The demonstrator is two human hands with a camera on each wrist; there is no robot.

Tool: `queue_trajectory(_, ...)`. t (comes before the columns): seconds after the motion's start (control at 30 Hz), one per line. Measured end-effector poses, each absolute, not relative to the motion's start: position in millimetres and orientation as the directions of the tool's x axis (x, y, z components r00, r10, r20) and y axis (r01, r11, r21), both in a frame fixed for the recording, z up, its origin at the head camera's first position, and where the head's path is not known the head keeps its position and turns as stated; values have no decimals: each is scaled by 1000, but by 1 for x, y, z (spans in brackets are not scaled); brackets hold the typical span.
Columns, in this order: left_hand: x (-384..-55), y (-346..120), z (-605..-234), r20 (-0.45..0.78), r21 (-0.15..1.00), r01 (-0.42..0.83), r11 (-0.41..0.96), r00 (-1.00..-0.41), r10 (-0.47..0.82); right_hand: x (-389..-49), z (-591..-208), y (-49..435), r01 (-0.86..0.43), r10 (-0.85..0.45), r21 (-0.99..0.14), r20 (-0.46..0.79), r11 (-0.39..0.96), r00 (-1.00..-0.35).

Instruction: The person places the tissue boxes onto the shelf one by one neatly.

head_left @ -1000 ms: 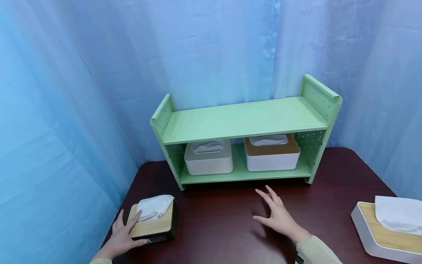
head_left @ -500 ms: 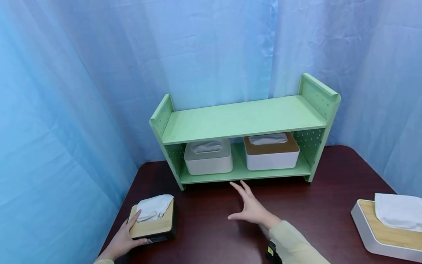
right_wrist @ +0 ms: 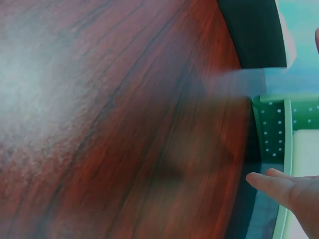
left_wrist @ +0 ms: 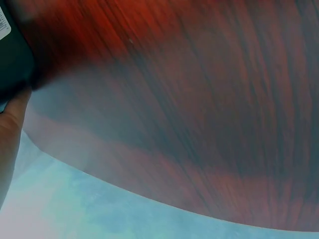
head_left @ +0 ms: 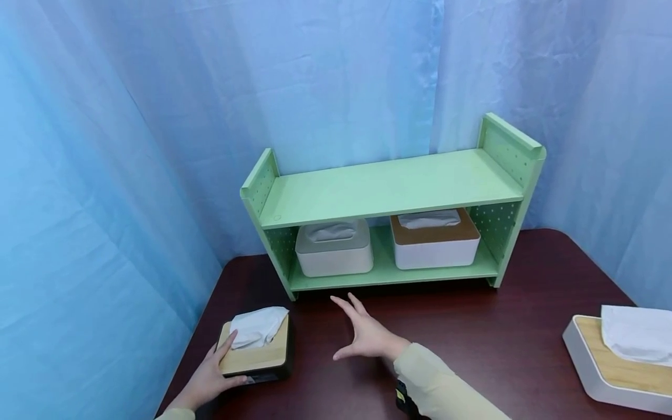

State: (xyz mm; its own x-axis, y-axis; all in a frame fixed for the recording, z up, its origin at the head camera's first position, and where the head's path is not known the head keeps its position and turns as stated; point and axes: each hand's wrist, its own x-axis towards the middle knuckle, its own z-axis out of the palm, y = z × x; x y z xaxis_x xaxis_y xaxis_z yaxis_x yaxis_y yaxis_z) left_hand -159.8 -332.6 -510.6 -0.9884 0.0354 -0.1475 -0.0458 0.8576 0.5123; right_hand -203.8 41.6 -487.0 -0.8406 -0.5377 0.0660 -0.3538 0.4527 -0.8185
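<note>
The left hand [head_left: 207, 378] touches the near-left corner of the black-sided tissue box [head_left: 266, 356], at the left of the dark table [head_left: 320, 391]; its thumb and index finger are spread, the thumb along the near side, the other fingers largely hidden. The box's wooden lid faces up, its near edge runs left to right, right end slightly farther away, and the tissue [head_left: 256, 328] droops over the lid. The lid appears longer left to right; foreshortening leaves the true long axis uncertain. Behind, the green shelf [head_left: 388, 186] holds the grey-lidded box [head_left: 336, 262] and, right of it, the brown-lidded box [head_left: 438, 255]. The right hand [head_left: 366, 338], fingers and thumb spread, is near the black-sided tissue box, apart from it. The light-sided box [head_left: 619, 367] stands far right.
</note>
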Motion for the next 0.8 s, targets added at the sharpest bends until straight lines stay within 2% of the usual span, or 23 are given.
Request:
queue_trajectory(0.47, -169, -296, -514, -74, 560, 19, 828, -995, 72, -203, -490, 38, -358, -556, -804, 41, 475, -830)
queue_trajectory(0.8, -168, -253, -519, -35, 607, 78, 791, -992, 124, -199, -497, 33, -365, -574, -803, 35, 471, -818)
